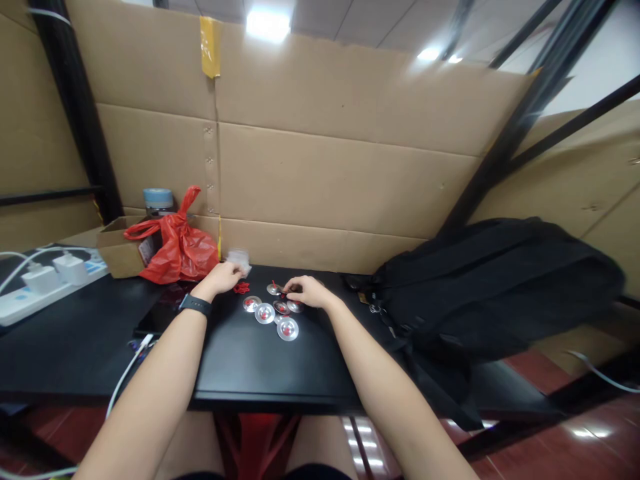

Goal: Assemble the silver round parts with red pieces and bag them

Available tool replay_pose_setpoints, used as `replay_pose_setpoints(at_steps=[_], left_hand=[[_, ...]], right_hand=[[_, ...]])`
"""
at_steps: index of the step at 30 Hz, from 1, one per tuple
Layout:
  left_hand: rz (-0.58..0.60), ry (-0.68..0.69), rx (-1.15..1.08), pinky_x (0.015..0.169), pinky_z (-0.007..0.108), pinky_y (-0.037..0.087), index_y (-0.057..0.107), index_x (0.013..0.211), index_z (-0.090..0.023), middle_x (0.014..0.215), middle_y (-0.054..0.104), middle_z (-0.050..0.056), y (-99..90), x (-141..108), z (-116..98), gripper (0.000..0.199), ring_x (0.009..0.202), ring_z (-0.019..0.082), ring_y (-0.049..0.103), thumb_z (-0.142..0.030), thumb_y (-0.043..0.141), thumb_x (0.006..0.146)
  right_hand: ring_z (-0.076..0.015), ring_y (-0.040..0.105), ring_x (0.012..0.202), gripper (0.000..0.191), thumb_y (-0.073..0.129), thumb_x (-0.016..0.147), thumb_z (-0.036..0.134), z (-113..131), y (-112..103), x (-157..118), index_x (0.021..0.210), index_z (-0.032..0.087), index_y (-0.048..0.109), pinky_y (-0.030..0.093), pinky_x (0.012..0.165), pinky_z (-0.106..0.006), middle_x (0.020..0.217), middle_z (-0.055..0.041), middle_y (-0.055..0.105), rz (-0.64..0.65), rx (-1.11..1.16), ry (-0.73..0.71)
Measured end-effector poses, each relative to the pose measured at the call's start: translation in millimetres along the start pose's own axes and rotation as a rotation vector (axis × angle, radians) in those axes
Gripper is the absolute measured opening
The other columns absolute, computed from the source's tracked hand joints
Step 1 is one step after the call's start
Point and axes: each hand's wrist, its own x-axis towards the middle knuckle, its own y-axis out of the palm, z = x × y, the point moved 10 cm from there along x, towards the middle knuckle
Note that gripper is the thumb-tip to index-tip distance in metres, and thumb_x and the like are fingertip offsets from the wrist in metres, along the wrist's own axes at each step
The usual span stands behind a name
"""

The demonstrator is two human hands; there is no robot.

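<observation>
My left hand (226, 278) is at the back of the black table, its fingers pinched at the edge of a small clear plastic bag (239, 258) that looks blurred. A small bundle of red cord (241, 288) lies just right of those fingers. Several small silver finger cymbals with red centres are spread over the middle, among them a front cymbal (287, 329) and a left cymbal (251, 304). Over the back of this group my right hand (307, 291) has its thumb and fingers closed around a cymbal (286, 289), partly hidden by the fingers.
A red plastic bag (183, 250) leans by an open cardboard box (120, 247) and a blue-lidded jar (158, 199). At left are a power strip (30, 297) and a dark tablet-like device (155, 320). A black backpack (490, 293) fills the right; cardboard panels (340, 173) stand behind.
</observation>
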Motion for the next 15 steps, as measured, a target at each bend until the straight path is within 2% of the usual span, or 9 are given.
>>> replay_pose_setpoints(at_steps=[3, 5, 7, 9, 11, 13, 15], left_hand=[[-0.048, 0.06, -0.047, 0.083, 0.026, 0.052, 0.076, 0.094, -0.02, 0.094, 0.077, 0.004, -5.8, -2, -18, 0.025, 0.087, 0.02, 0.071, -0.026, 0.053, 0.087], [-0.05, 0.127, -0.138, 0.082, 0.027, 0.052, 0.075, 0.097, -0.018, 0.095, 0.077, 0.006, -4.1, -4, -36, 0.026, 0.087, 0.02, 0.07, -0.028, 0.053, 0.088], [0.047, 0.225, -0.266, 0.082, 0.027, 0.052, 0.074, 0.1, -0.016, 0.098, 0.077, 0.007, 8.5, -9, -59, 0.028, 0.089, 0.02, 0.07, -0.032, 0.055, 0.088], [0.207, 0.32, -0.371, 0.081, 0.027, 0.052, 0.075, 0.1, -0.015, 0.098, 0.077, 0.007, 26.9, -17, -83, 0.028, 0.089, 0.02, 0.07, -0.035, 0.059, 0.086], [0.317, 0.359, -0.412, 0.076, 0.026, 0.052, 0.075, 0.098, -0.014, 0.093, 0.077, 0.007, 40.2, -24, -98, 0.028, 0.083, 0.02, 0.069, -0.035, 0.062, 0.084], [0.327, 0.362, -0.413, 0.071, 0.026, 0.051, 0.076, 0.091, -0.013, 0.087, 0.077, 0.006, 42.8, -27, -104, 0.026, 0.078, 0.019, 0.068, -0.034, 0.063, 0.083], [0.288, 0.373, -0.417, 0.072, 0.026, 0.05, 0.076, 0.086, -0.013, 0.084, 0.077, 0.006, 37.4, -27, -106, 0.023, 0.077, 0.019, 0.067, -0.033, 0.065, 0.081]], right_hand=[[-0.0193, 0.068, 0.074, 0.011, 0.069, 0.081, 0.026, 1, -13, 1, 0.087, 0.023, 0.078, 0.05, 0.076, -0.033, 0.082, -0.0029, 0.076, -0.118, 0.071, 0.014], [-0.0209, 0.069, 0.078, 0.016, 0.069, 0.082, 0.033, 5, -17, 1, 0.089, 0.021, 0.078, 0.051, 0.079, -0.035, 0.087, -0.0049, 0.077, -0.143, 0.201, 0.008], [-0.0215, 0.069, 0.082, 0.024, 0.071, 0.081, 0.039, 14, -14, 2, 0.093, 0.019, 0.077, 0.052, 0.08, -0.035, 0.091, -0.0063, 0.077, -0.107, 0.373, -0.004], [-0.0209, 0.069, 0.082, 0.031, 0.074, 0.078, 0.043, 27, -10, 1, 0.095, 0.018, 0.076, 0.053, 0.079, -0.034, 0.092, -0.0067, 0.077, -0.076, 0.516, -0.014], [-0.0198, 0.068, 0.08, 0.033, 0.075, 0.077, 0.045, 38, -6, 0, 0.095, 0.018, 0.076, 0.053, 0.077, -0.033, 0.091, -0.0065, 0.076, -0.059, 0.582, -0.022], [-0.0191, 0.068, 0.079, 0.034, 0.076, 0.076, 0.047, 47, -2, -1, 0.094, 0.018, 0.076, 0.053, 0.075, -0.032, 0.09, -0.0063, 0.076, -0.041, 0.609, -0.024], [-0.0184, 0.067, 0.077, 0.035, 0.077, 0.075, 0.048, 50, -1, -1, 0.093, 0.018, 0.076, 0.052, 0.072, -0.031, 0.088, -0.0058, 0.076, -0.048, 0.628, -0.015]])
